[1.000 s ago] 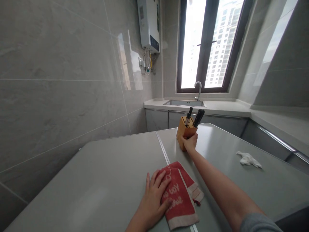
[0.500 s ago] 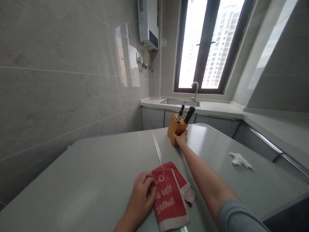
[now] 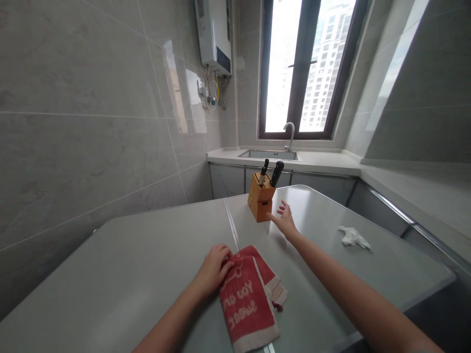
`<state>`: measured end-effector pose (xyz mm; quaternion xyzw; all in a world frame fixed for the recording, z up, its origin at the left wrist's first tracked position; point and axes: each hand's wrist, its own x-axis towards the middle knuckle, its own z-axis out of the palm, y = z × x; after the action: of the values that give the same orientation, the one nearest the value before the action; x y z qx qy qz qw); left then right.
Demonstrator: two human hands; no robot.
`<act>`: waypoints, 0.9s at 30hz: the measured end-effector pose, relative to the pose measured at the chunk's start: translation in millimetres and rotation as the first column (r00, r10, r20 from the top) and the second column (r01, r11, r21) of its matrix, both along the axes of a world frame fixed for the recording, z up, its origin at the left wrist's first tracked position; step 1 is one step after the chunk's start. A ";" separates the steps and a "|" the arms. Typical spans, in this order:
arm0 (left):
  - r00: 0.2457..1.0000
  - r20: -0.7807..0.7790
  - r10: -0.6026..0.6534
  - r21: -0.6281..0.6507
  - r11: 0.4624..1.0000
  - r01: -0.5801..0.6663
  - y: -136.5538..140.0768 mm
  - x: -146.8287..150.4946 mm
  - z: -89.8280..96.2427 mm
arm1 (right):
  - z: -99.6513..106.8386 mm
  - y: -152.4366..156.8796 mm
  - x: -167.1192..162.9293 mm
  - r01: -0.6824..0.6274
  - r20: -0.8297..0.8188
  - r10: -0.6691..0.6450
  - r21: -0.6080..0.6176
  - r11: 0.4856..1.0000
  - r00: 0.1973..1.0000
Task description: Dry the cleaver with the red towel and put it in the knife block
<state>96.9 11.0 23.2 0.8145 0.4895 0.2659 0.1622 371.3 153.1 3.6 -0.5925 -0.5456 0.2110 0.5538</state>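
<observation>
A wooden knife block (image 3: 260, 203) with two black-handled knives stands upright at the far end of the grey table (image 3: 154, 264). My right hand (image 3: 282, 220) hovers just to the right of the block, fingers spread, touching nothing. My left hand (image 3: 214, 267) rests with curled fingers on the left edge of a red towel (image 3: 248, 296) with white lettering, which lies folded on the table close to me.
A crumpled white tissue (image 3: 352, 237) lies on the table's right side. Behind the table run a counter with a sink and tap (image 3: 289, 139), a window above it, and a water heater (image 3: 214, 34) on the tiled left wall.
My right hand has let go of the knife block and drawn back to its right, opening. My left hand's fingers have curled on the towel's edge. The view has shifted.
</observation>
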 end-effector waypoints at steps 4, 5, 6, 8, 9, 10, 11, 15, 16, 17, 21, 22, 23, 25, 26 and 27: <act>0.989 0.088 -0.118 -0.015 0.993 0.120 11.8 15.7 8.5 | 5.4 -29.4 21.8 -0.059 0.057 0.059 0.010 0.998 0.997; 0.995 0.070 -0.069 -0.004 0.998 0.070 16.8 19.6 7.2 | 6.0 -34.6 25.1 -0.066 0.061 0.066 0.002 0.998 0.996; 1.000 0.030 -0.003 0.006 1.000 0.003 22.4 22.7 4.6 | 6.1 -38.9 27.5 -0.074 0.063 0.074 -0.006 0.997 0.995; 0.985 -0.118 0.127 0.005 0.992 -0.128 33.3 25.6 -2.9 | 5.5 -45.6 30.5 -0.101 0.074 0.102 -0.022 0.995 0.992; 0.973 -0.169 0.160 0.000 0.987 -0.162 37.7 25.5 -7.1 | 5.2 -48.4 31.2 -0.119 0.088 0.121 -0.028 0.992 0.989; 0.961 -0.205 0.183 0.001 0.982 -0.187 40.9 24.7 -10.9 | 5.3 -51.4 31.4 -0.137 0.107 0.139 -0.031 0.990 0.984; 0.953 -0.227 0.198 0.008 0.979 -0.202 42.9 23.5 -14.1 | 6.1 -54.9 30.9 -0.153 0.133 0.155 -0.030 0.988 0.979; 0.933 -0.275 0.232 0.057 0.973 -0.225 44.0 23.6 -18.9 | 18.4 -84.2 16.7 -0.220 0.350 0.177 0.086 0.972 0.920; 0.929 -0.286 0.235 0.064 0.972 -0.226 44.1 25.9 -18.2 | 22.9 -96.6 9.0 -0.279 0.435 0.203 0.117 0.953 0.877; 0.926 -0.293 0.237 0.071 0.972 -0.226 44.5 29.3 -16.8 | 26.9 -110.7 -0.4 -0.362 0.530 0.257 0.102 0.927 0.808; 0.932 -0.272 0.237 0.126 0.970 -0.210 47.4 48.5 -4.3 | 29.9 -163.8 -41.6 -0.669 0.745 0.533 -0.160 0.726 0.400; 0.938 -0.249 0.243 0.155 0.966 -0.209 47.4 53.1 0.1 | 27.0 -171.0 -49.0 -0.683 0.751 0.564 -0.212 0.699 0.344; 0.944 -0.213 0.252 0.192 0.958 -0.213 46.8 56.9 4.5 | 23.4 -174.3 -54.1 -0.680 0.750 0.582 -0.250 0.689 0.314; 0.957 -0.119 0.266 0.271 0.936 -0.226 42.9 60.1 11.7 | 15.8 -169.6 -56.7 -0.657 0.749 0.585 -0.276 0.702 0.311; 0.961 -0.082 0.265 0.298 0.926 -0.230 39.2 59.0 13.7 | 12.5 -162.5 -54.7 -0.645 0.742 0.585 -0.277 0.712 0.327; 0.964 -0.059 0.259 0.308 0.923 -0.229 34.1 56.0 14.2 | 9.7 -153.2 -51.2 -0.629 0.730 0.581 -0.270 0.729 0.360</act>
<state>152.9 45.1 37.3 0.7745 0.5486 0.3142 -0.0214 320.1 -0.1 13.3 -0.3636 -0.9114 0.1069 0.1605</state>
